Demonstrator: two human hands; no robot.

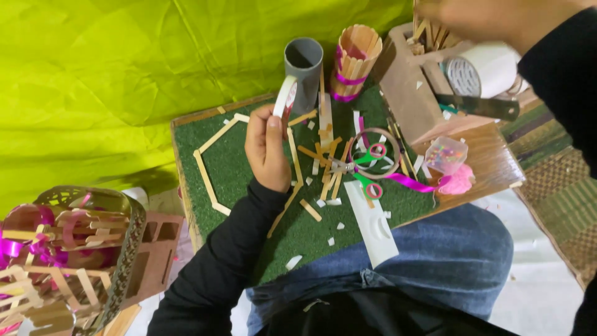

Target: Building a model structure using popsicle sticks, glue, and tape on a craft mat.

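Black sleeve and jeans fill the bottom edge; a green-topped board (249,162) rests on the person's lap. Left hand (267,149) has its fingers clenched on a roll of white tape (285,96), held up just in front of the grey tube (303,65). Right hand (491,15) is blurred at the top edge over the cardboard box (407,93); can't tell if its fingers grip anything.

Progress, judging by layout: a stick outline (214,152) is laid flat on the green, one side looks unclosed. Loose sticks and offcuts lie around the scissors (367,165). Stick-clad tube with pink ribbon (356,59) looks finished.

Containers: cardboard box holds sticks and a big white roll (482,71); clear tub (446,154) holds coloured beads; basket (74,249) at left is full of stick pieces and pink ribbon.
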